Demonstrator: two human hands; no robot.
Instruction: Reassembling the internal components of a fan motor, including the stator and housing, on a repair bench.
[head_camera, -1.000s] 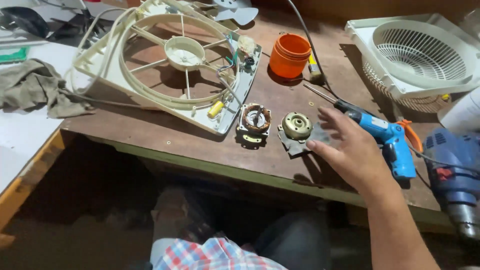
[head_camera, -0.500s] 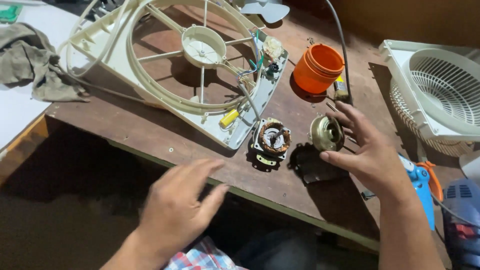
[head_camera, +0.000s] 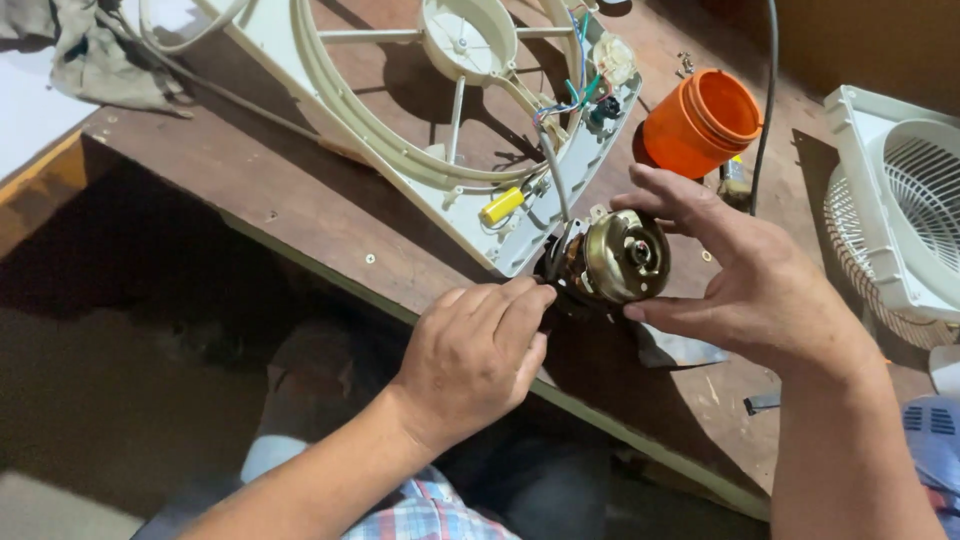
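Observation:
A small fan motor (head_camera: 612, 258) with a brass-coloured metal cap and copper windings is held just above the brown wooden bench (head_camera: 330, 210), near its front edge. My right hand (head_camera: 745, 280) grips the motor's cap from the right, thumb below and fingers above. From the left, my left hand (head_camera: 475, 355) has its fingertips on the motor's dark back part. Wires run from the motor up to the cream plastic fan frame (head_camera: 440, 150), which lies flat on the bench.
An orange plastic cup (head_camera: 700, 122) stands behind the motor. A white fan grille housing (head_camera: 895, 200) lies at the right. A grey cloth (head_camera: 100, 60) sits at the far left. A yellow capacitor (head_camera: 502, 207) rests on the frame.
My left hand has come up from below the bench to the motor. My right hand has put the capped half against the winding half and lifted them together.

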